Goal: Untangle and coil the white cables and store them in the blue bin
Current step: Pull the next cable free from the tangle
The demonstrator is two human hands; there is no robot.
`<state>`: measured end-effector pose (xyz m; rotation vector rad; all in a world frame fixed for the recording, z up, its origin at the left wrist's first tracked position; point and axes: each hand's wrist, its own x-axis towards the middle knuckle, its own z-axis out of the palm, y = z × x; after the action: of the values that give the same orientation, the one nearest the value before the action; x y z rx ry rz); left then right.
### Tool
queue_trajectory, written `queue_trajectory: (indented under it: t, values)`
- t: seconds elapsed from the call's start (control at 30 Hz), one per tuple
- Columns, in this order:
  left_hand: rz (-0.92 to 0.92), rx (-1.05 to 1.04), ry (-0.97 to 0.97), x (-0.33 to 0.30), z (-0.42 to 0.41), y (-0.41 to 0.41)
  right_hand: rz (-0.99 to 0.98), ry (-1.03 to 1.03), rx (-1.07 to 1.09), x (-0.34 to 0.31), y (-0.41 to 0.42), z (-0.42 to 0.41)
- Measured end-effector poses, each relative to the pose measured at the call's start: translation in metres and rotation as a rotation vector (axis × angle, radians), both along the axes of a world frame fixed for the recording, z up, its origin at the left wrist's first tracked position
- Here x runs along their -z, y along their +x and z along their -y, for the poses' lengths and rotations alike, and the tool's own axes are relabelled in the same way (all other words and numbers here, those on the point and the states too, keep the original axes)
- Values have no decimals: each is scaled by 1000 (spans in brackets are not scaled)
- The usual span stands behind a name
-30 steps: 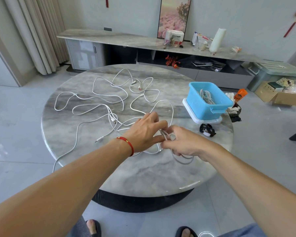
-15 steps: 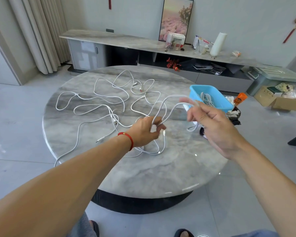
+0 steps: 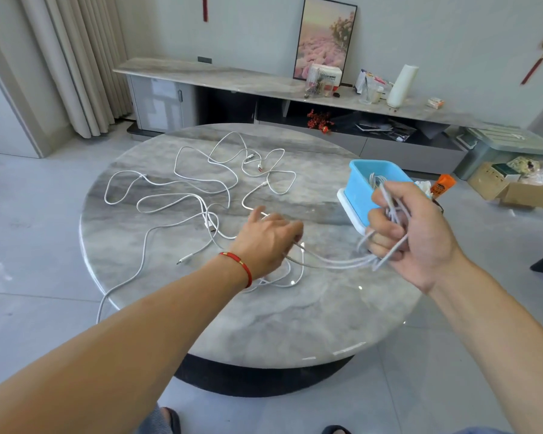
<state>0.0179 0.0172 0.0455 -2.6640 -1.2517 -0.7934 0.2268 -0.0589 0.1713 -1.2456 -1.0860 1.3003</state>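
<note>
Two bare forearms reach over a round marble table [image 3: 264, 324]. Right hand [image 3: 411, 233] raised above the tabletop, fingers curled shut around a bunch of white cable loops [image 3: 392, 214]. Strands sag from that bunch across to the left hand [image 3: 267, 239], palm down, fingers bent onto them; red bracelet [image 3: 237, 266] at its wrist. Beyond the left hand, loose white cables [image 3: 198, 186] sprawl tangled over the table, one end trailing off the near-left edge. Blue bin [image 3: 358, 195] sits near the right rim, partly behind the right hand, cable already inside.
</note>
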Motion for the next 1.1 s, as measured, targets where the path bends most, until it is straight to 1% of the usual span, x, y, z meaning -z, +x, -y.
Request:
queue_trajectory:
  t: [0.07,0.1,0.13,0.23,0.27,0.33,0.37,0.4,0.43,0.53,0.57,0.63,0.7,0.77,0.8,0.83,0.87,0.9,0.93,1.0,1.07,1.1]
  values:
    - [106,-129,0,-5,-7,-5,505,6,44,8,11,0]
    - [175,-125,-41,-9,-8,-6,731,19,45,16,13,0]
    - [230,-62,-91,-14,-7,-4,882,11,15,25,9,2]
    - [261,144,-194,-25,9,14,1250,-92,-227,47,-13,9]
    - [274,181,-218,-25,15,21,1355,-88,-257,54,-20,7]
    - [316,218,-254,-25,23,31,1463,3,-226,59,-29,1]
    - [335,210,-272,-25,23,31,1464,68,-196,58,-28,-2]
    - [346,195,-291,-24,21,28,1401,90,-187,55,-23,-5]
    - [349,182,-311,-22,19,23,1264,84,-203,52,-15,-8]
    - [313,63,-407,-12,6,1,692,65,-261,40,10,-4]
    - [307,11,-470,-8,3,-7,565,66,-266,38,17,-1]
    - [324,-42,-642,-5,1,-16,478,77,-272,39,27,1]
    - [469,-35,-844,-7,1,-18,366,52,-254,45,32,0]
    - [615,-11,-1048,-10,1,-16,239,21,-188,45,35,-1]
    - [630,-14,-1122,-12,2,-15,201,14,-157,44,36,-2]
    - [604,-32,-1176,-12,3,-14,185,3,-122,44,38,-3]
    - [563,-59,-1212,-11,4,-14,209,-7,-78,45,40,-4]
    - [539,-81,-1237,-9,5,-14,274,-9,-24,48,41,-6]
    - [555,-90,-1257,-8,5,-14,378,-7,30,54,42,-8]
    - [677,-97,-1266,-10,3,-17,636,25,82,68,40,-12]
    - [844,-124,-1299,-16,-2,-20,838,50,53,81,35,-14]
    - [917,-137,-1358,-21,-4,-21,917,32,7,84,31,-15]
